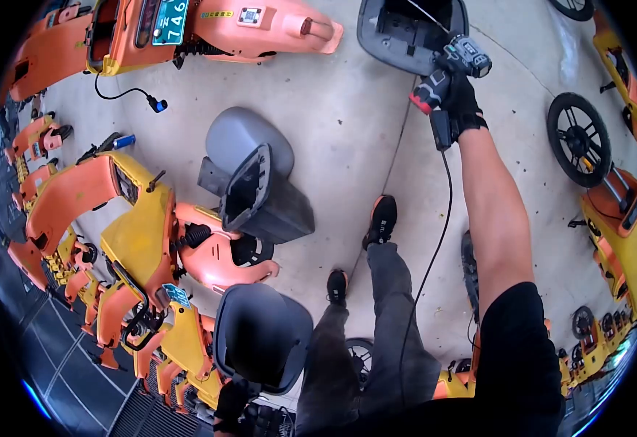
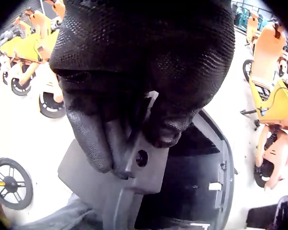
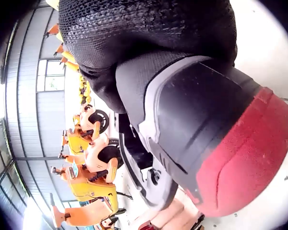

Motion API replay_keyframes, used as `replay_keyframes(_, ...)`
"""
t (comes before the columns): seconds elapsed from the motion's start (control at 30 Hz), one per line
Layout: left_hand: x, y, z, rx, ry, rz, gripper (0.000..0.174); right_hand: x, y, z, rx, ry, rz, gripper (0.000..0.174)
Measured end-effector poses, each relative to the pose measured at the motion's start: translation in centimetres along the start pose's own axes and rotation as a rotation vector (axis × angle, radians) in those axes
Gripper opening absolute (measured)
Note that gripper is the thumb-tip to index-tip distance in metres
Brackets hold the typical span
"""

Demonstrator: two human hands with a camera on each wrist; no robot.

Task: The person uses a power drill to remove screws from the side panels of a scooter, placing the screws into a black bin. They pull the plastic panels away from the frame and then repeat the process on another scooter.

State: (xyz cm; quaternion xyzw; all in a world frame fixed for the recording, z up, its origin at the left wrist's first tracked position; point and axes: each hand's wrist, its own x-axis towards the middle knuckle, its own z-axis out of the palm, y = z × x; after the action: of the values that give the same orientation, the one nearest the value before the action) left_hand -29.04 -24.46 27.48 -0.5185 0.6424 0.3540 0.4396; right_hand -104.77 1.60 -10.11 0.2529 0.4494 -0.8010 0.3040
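My gloved right hand (image 1: 458, 98) grips a cordless drill (image 1: 468, 57) at the top right of the head view. Its long thin bit reaches over a dark grey plastic bucket (image 1: 377, 40), and the drill overlaps the bucket's rim. In the right wrist view the drill's red and black base (image 3: 249, 153) fills the foreground below the glove. Low in the head view, my gloved left hand (image 1: 232, 400) holds a second dark plastic bucket (image 1: 300, 320) by its edge. The left wrist view shows that thumb and fingers pinching a grey flange (image 2: 151, 170) with a round hole.
A third bucket (image 1: 282, 218) lies tipped beside a grey rounded seat-like part (image 1: 242, 138). Orange and yellow scooter bodies (image 1: 140, 226) stand along the left. A loose black wheel (image 1: 579, 138) is at the right. A black cable (image 1: 442, 226) runs down from my right wrist.
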Motion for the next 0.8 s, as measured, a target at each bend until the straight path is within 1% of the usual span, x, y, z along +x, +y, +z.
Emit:
replay_keyframes(0.03,0.3,-0.3,-0.1,0.03,-0.007,0.043,0.035,-0.3,0.3,0.3,0.033,0.038,-0.013,0.023)
replay_keyframes(0.1,1.1,-2.0,-0.4,0.098,-0.011,0.186,0.039,-1.0,0.5,-0.1,0.034,-0.041,0.019,0.02)
replay_keyframes(0.13,1.4,-2.7,-0.1,0.108,-0.002,0.278,0.041,-0.9,0.9,-1.3,0.031,-0.088,0.041,0.019)
replay_keyframes(0.17,0.9,3.3,-0.8,0.062,0.013,0.093,0.035,-1.1,1.9,-2.0,-0.295,-0.118,-0.307,0.014)
replay_keyframes(0.2,0.1,8.8,-1.0,-0.035,0.099,0.138,0.031,-0.7,1.9,-2.5,-0.212,-0.071,-0.266,0.011)
replay_keyframes(0.23,0.1,10.2,-1.5,-0.028,0.094,0.159,0.031,-0.9,1.5,-2.2,-0.127,-0.021,-0.228,0.009)
replay_keyframes(0.27,0.4,11.2,-1.9,-0.231,0.071,0.038,0.033,-3.1,0.2,-0.4,0.116,0.003,0.021,0.01)
replay_keyframes(0.33,1.6,12.2,-2.5,-0.623,0.008,-0.209,0.038,-4.8,-0.8,0.6,0.103,-0.061,0.027,0.013)
replay_keyframes(0.37,2.4,11.7,-2.7,-0.512,-0.01,-0.029,0.035,-4.5,-0.8,0.2,0.136,-0.142,0.074,0.019)
replay_keyframes(0.4,2.5,11.1,-2.9,-0.493,-0.036,-0.015,0.035,-4.8,-0.5,-0.3,0.179,-0.164,0.072,0.023)
replay_keyframes(0.43,1.9,13.5,-2.9,-0.524,0.013,0.003,0.031,-5.8,-0.5,-0.3,0.155,-0.209,0.051,0.027)
replay_keyframes(0.47,1.4,15.9,-3.1,-0.552,0.055,0.026,0.027,-7.9,-0.6,0.2,0.207,-0.219,0.067,0.027)
replay_keyframes(0.5,1.6,17.3,-3.5,-0.573,0.086,0.049,0.024,-9.9,-0.9,0.7,0.218,-0.175,0.071,0.027)
replay_keyframes(0.53,6.3,8.3,-5.1,-0.458,0.046,0.025,0.028,-10.7,0.7,-1.0,0.14,-0.336,-0.13,0.021)
replay_keyframes(0.57,7.2,8.8,-5.8,-0.492,-0.002,0.144,0.034,-13.6,2.0,-1.7,-0.159,-0.278,-0.435,0.017)
replay_keyframes(0.6,7.7,9.6,-6.0,-0.526,-0.051,0.258,0.041,-16.5,2.6,-2.2,0.053,-0.204,-0.311,0.016)
replay_keyframes(0.63,3.8,20.0,-4.3,-0.582,-0.032,0.371,0.03,-20.3,2.4,-1.8,0.226,-0.087,-0.156,0.016)
replay_keyframes(0.67,5.4,18.3,-5.4,-0.435,-0.047,0.359,0.03,-23.2,3.6,-3.0,0.221,-0.084,-0.126,0.021)
replay_keyframes(0.73,6.0,20.3,-5.3,-0.421,-0.069,0.415,0.029,-30.2,6.5,-5.0,0.203,0.1,-0.08,0.019)
replay_keyframes(0.8,7.0,21.5,-5.0,-0.389,-0.128,0.446,0.028,-37.3,10.9,-8.2,-0.03,0.319,-0.148,0.02)
